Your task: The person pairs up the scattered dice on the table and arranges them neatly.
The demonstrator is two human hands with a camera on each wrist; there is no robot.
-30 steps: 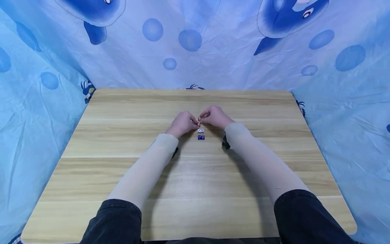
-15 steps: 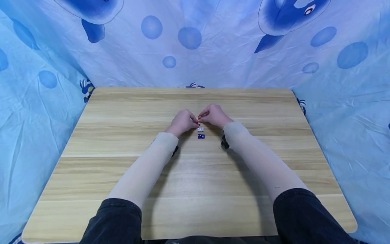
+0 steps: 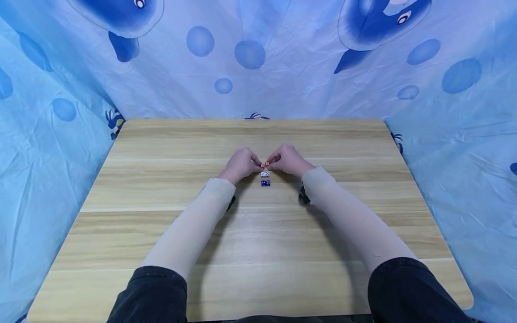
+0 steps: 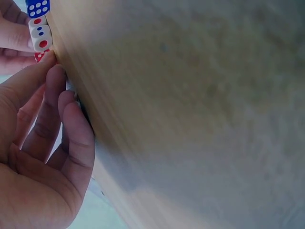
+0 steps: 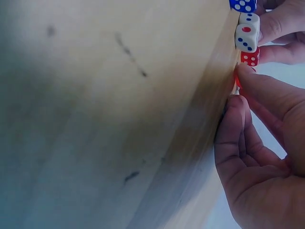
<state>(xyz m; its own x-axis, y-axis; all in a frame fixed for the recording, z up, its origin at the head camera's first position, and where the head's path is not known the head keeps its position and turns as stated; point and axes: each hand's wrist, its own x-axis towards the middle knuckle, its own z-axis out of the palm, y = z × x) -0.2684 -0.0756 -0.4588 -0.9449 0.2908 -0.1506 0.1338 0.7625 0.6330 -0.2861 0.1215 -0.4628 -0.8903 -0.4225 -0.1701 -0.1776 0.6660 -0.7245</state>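
Note:
My left hand pinches a red die between thumb and fingertips, low over the wooden table. Opposite it, my right hand pinches a second red die. The two red dice sit side by side between the fingertips. Directly nearer to me lies a pair of white dice, with red and blue pips in the wrist views. A pair of blue dice with white pips forms the row nearest me. In the right wrist view, my thumb largely hides the orange-red die it holds.
The wooden table has rounded front corners. A blue curtain with whale and bubble prints hangs behind it and along both sides.
My right hand has come toward me with its red die, which was behind the left hand's die and is now beside it. The left hand and the white and blue dice have stayed put.

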